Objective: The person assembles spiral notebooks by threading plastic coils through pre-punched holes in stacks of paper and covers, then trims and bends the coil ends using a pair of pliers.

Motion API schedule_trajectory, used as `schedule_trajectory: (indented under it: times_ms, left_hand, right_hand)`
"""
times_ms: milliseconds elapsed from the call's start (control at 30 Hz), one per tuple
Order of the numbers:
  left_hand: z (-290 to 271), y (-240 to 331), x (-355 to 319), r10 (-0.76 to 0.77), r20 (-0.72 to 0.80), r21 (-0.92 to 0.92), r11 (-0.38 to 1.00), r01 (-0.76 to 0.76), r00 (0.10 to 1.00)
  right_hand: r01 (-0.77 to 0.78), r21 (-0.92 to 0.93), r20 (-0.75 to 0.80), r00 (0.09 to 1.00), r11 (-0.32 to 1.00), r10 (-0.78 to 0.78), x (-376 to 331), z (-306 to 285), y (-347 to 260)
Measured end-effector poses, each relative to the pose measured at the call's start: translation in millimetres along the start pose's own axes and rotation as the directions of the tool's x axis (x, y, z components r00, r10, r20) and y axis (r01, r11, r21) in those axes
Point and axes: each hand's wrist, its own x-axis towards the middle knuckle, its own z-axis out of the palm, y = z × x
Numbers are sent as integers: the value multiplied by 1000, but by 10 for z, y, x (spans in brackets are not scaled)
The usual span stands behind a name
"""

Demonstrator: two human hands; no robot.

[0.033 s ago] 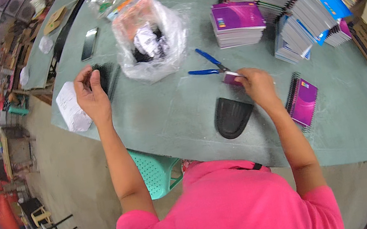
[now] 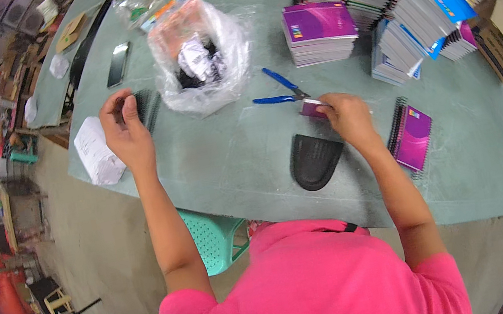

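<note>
My left hand (image 2: 126,135) reaches to the table's left edge, and its fingers pinch a bundle of black spiral binding coils (image 2: 146,105). My right hand (image 2: 347,118) rests mid-table, closed on a small purple booklet (image 2: 310,109). Blue-handled pliers (image 2: 276,88) lie just beyond that hand. A black mesh pad (image 2: 314,159) lies near the front edge, between my arms. To the right of my right wrist lies a purple spiral notebook (image 2: 413,136).
A clear plastic bag (image 2: 199,52) of dark parts stands beside the coils. Stacks of spiral notebooks (image 2: 318,31) fill the far right. A white packet (image 2: 96,151) and a phone (image 2: 117,64) lie at the left. A green plastic chair (image 2: 215,237) stands under the grey-green table (image 2: 469,172).
</note>
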Motion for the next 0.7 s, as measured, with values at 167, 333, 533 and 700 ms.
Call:
schedule_trajectory:
  times_ms: [167, 333, 533, 700]
  left_hand:
    - [742, 307, -692, -67, 779, 174, 978, -112, 623]
    - [1343, 256, -1325, -222, 961, 232, 972, -41, 163]
    - [1380, 188, -1267, -58, 900, -44, 974, 222, 433]
    - [1373, 406, -1244, -40, 859, -58, 983, 175, 511]
  right_hand:
    - [-9, -46, 5, 1000, 999, 9, -10, 35, 29]
    - [26, -214, -11, 1000, 976, -29, -4, 158, 40]
    - [12, -219, -32, 999, 976, -20, -23, 177, 47]
    - [-18, -213, -30, 999, 977, 12, -13, 155, 20]
